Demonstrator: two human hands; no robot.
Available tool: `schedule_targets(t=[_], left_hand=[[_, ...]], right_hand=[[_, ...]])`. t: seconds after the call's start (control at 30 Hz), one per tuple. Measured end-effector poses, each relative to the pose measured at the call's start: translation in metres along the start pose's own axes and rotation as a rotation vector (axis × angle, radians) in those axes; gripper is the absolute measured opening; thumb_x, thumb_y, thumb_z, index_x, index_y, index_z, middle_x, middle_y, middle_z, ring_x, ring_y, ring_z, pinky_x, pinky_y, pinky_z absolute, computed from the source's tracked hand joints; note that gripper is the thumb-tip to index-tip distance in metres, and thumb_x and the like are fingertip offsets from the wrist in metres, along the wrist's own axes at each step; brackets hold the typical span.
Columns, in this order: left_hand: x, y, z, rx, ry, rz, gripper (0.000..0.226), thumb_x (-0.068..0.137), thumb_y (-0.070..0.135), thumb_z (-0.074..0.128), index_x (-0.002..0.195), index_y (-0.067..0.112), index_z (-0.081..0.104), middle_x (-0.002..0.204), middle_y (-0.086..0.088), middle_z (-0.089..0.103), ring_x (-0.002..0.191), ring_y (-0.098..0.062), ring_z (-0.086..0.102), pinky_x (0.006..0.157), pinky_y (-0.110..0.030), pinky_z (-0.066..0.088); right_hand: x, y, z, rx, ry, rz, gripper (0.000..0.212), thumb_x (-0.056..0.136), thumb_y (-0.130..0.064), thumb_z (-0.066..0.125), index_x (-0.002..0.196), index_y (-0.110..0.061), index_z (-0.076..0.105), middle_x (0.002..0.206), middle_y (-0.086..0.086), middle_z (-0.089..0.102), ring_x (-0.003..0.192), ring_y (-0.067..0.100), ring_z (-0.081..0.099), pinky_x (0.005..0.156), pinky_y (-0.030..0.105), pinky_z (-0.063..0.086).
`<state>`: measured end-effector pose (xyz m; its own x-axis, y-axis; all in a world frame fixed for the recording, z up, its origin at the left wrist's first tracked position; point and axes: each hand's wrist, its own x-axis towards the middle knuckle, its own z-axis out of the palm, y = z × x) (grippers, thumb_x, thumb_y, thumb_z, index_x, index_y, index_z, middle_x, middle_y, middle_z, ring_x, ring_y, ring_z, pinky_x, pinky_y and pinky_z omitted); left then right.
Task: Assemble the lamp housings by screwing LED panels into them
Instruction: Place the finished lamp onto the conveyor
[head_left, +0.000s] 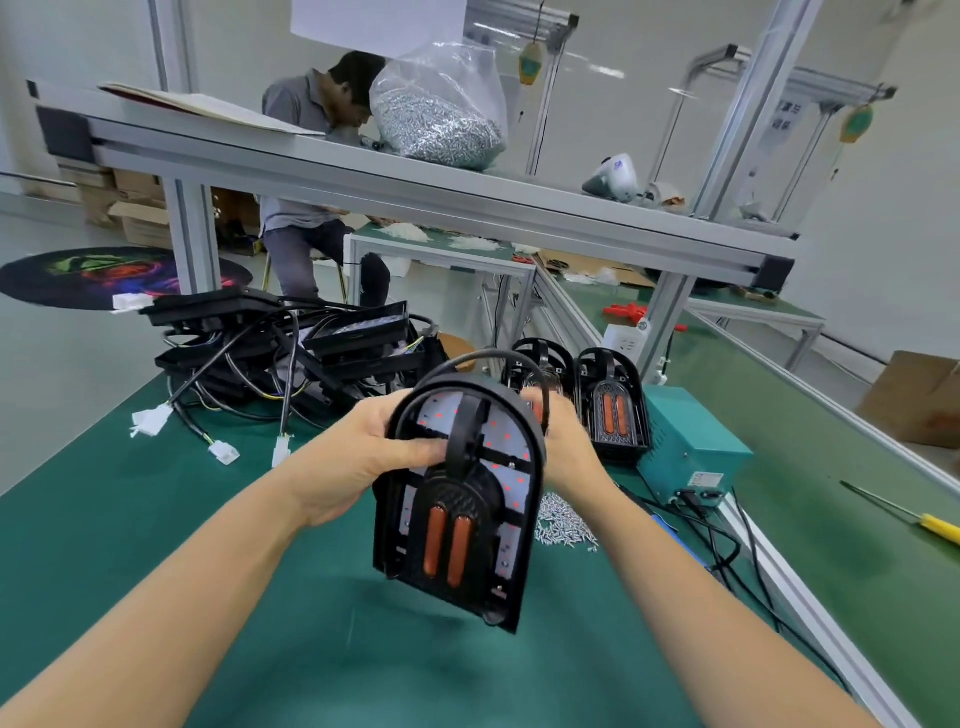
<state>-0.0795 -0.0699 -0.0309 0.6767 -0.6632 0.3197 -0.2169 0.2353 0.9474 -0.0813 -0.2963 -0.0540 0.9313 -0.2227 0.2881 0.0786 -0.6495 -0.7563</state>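
I hold a black arch-shaped lamp housing (457, 499) above the green mat, tilted with its inside facing me. A white LED panel with red dots and two orange strips lies in it. My left hand (363, 452) grips its left edge, thumb over the panel. My right hand (563, 441) grips the right edge from behind, mostly hidden. Two more housings (613, 410) stand behind. Loose silver screws (563, 525) lie in a heap on the mat to the right.
A pile of black panels and cables (291, 343) lies at the back left. A teal power box (691, 441) sits on the right, a yellow-handled screwdriver (924, 522) beyond it. A bag of screws (441, 114) rests on the upper shelf. A seated person works behind.
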Motion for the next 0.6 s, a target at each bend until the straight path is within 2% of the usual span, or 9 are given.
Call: schedule_targets(t=[0.03, 0.07, 0.17, 0.27, 0.37, 0.43, 0.53, 0.6], left_hand=[[0.002, 0.001, 0.000, -0.005, 0.025, 0.001, 0.029, 0.075, 0.011, 0.069, 0.101, 0.024, 0.071, 0.091, 0.005, 0.073, 0.080, -0.006, 0.068, 0.069, -0.014, 0.050], [0.004, 0.002, -0.001, -0.010, 0.058, 0.001, 0.030, 0.074, 0.012, 0.070, 0.102, 0.022, 0.070, 0.094, 0.003, 0.073, 0.082, -0.008, 0.068, 0.070, -0.016, 0.051], [0.009, 0.003, -0.003, -0.042, 0.174, -0.009, 0.032, 0.074, 0.010, 0.068, 0.105, 0.017, 0.068, 0.097, -0.002, 0.074, 0.084, -0.012, 0.069, 0.068, -0.018, 0.052], [0.018, 0.004, 0.000, -0.098, 0.301, -0.043, 0.030, 0.080, 0.003, 0.065, 0.109, 0.011, 0.065, 0.100, -0.009, 0.073, 0.085, -0.019, 0.070, 0.066, -0.024, 0.056], [0.028, 0.005, 0.006, -0.198, 0.399, -0.088, 0.027, 0.083, 0.002, 0.062, 0.109, 0.008, 0.064, 0.091, -0.007, 0.075, 0.074, -0.018, 0.071, 0.057, -0.027, 0.056], [0.033, 0.006, 0.011, -0.240, 0.427, -0.120, 0.022, 0.083, 0.002, 0.062, 0.105, 0.008, 0.064, 0.084, -0.006, 0.075, 0.067, -0.017, 0.071, 0.054, -0.028, 0.055], [0.041, 0.004, 0.021, -0.224, 0.436, -0.158, 0.017, 0.084, -0.001, 0.062, 0.098, 0.009, 0.064, 0.077, -0.005, 0.074, 0.061, -0.017, 0.070, 0.051, -0.029, 0.055], [0.046, 0.000, 0.030, -0.204, 0.426, -0.195, 0.015, 0.084, -0.004, 0.061, 0.092, 0.009, 0.064, 0.070, -0.005, 0.073, 0.056, -0.017, 0.068, 0.049, -0.030, 0.056]], right_hand=[[0.000, 0.000, -0.002, -0.002, 0.060, 0.008, 0.023, 0.098, -0.015, 0.050, 0.076, -0.021, 0.051, 0.080, 0.006, 0.054, 0.076, 0.016, 0.047, 0.070, 0.032, 0.040], [0.000, 0.001, -0.007, 0.034, 0.118, 0.023, 0.030, 0.100, -0.016, 0.045, 0.071, -0.018, 0.052, 0.074, 0.007, 0.055, 0.070, 0.016, 0.047, 0.066, 0.033, 0.039], [0.000, -0.016, -0.025, 0.267, 0.204, -0.006, 0.028, 0.103, -0.014, 0.042, 0.081, -0.009, 0.059, 0.080, 0.008, 0.065, 0.073, 0.016, 0.060, 0.070, 0.032, 0.050], [-0.003, -0.034, -0.039, 0.576, 0.080, -0.037, 0.022, 0.104, -0.014, 0.044, 0.088, -0.012, 0.058, 0.072, 0.001, 0.066, 0.060, 0.011, 0.064, 0.055, 0.025, 0.055], [-0.019, -0.042, -0.042, 0.789, -0.065, 0.000, 0.016, 0.105, -0.015, 0.041, 0.099, -0.013, 0.057, 0.070, -0.005, 0.070, 0.054, 0.005, 0.062, 0.047, 0.017, 0.049], [-0.032, -0.038, -0.039, 0.865, -0.092, 0.041, 0.019, 0.105, -0.023, 0.041, 0.108, -0.017, 0.059, 0.079, -0.006, 0.072, 0.061, 0.006, 0.059, 0.055, 0.018, 0.046], [-0.052, -0.031, -0.038, 0.936, -0.113, 0.094, 0.026, 0.098, -0.042, 0.048, 0.113, -0.024, 0.060, 0.091, -0.001, 0.067, 0.085, 0.021, 0.051, 0.077, 0.035, 0.041], [-0.065, -0.025, -0.039, 0.908, -0.127, 0.094, 0.033, 0.089, -0.044, 0.060, 0.116, -0.024, 0.059, 0.103, 0.001, 0.069, 0.095, 0.019, 0.061, 0.086, 0.037, 0.050]])
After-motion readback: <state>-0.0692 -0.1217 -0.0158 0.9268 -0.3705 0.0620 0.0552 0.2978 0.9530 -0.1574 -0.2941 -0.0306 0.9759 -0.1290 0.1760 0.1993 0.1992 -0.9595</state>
